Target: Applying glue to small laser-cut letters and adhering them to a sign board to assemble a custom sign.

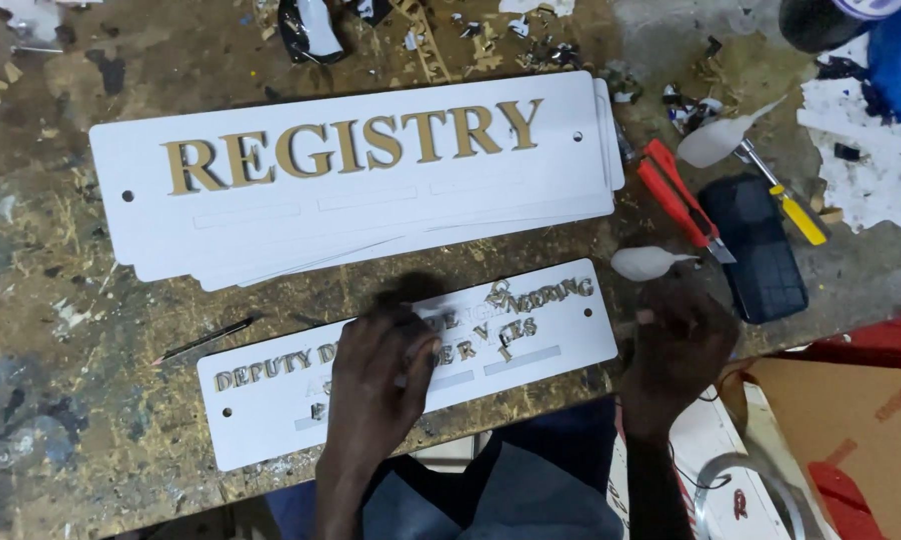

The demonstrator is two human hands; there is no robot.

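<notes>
Looking straight down on a worn wooden workbench point(61, 400), and the action is at six o'clock. The left hand point(376, 385) lies flat on a small white sign plate point(271, 410), fingers together and pressed down onto its face, covering the middle of the gold lettering. The plate sits tilted, its right end riding up toward two o'clock. A few gold letters point(499, 295) near its upper right edge stand loose and crooked, out of line with the rest.

Over at four o'clock, the right hand point(676, 350) is curled in, fingers bunched together around something thin; what it pinches I cannot tell. Just above it, at its twelve o'clock, rests a white teardrop-shaped bottle point(646, 263), nozzle pointing right.

Up at twelve o'clock lies a stack of large white sign plates point(371, 215), the top one carrying big gold capitals. At two o'clock: red-handled pliers point(676, 195), a black phone-like slab point(756, 245), a yellow-handled screwdriver point(786, 195), and a second white bottle point(716, 142). A thin dark stick point(206, 338) lies at nine o'clock of the small plate.
</notes>
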